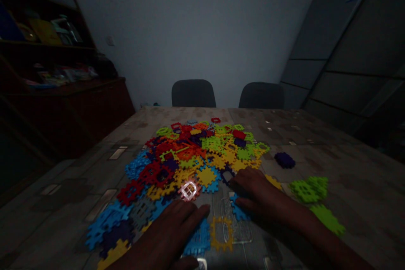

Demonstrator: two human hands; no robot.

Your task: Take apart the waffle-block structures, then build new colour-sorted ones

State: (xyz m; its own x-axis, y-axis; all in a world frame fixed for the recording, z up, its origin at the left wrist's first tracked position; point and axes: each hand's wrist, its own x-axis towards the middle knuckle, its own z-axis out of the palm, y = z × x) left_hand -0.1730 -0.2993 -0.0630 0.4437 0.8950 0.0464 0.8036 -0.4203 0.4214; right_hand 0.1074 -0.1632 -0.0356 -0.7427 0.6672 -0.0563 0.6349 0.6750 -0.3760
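Note:
My left hand (171, 228) lies low over the near edge of the pile, fingers stretched and thumb apart. Between its index finger and thumb shows a blue toothed building piece (200, 238), flat on the table. Touching that piece's right side is a yellow frame piece (212, 236). Farther right, my right hand (253, 185) reaches down with bent fingers and the thumb held apart. Its fingertips are close to a dark purple frame piece (226, 175), and another blue piece (238, 210) sits partly under its thumb. A shiny pink window piece (190, 190) lies between the hands.
A heap of interlocking toothed pieces (186, 152) spreads over the patterned tabletop (300, 135). Purple (284, 160) and lime-green pieces (309, 189) lie apart at right. Two dark chairs (193, 93) stand behind the table, a shelf unit (63, 88) at left, grey cabinets (354, 59) at right.

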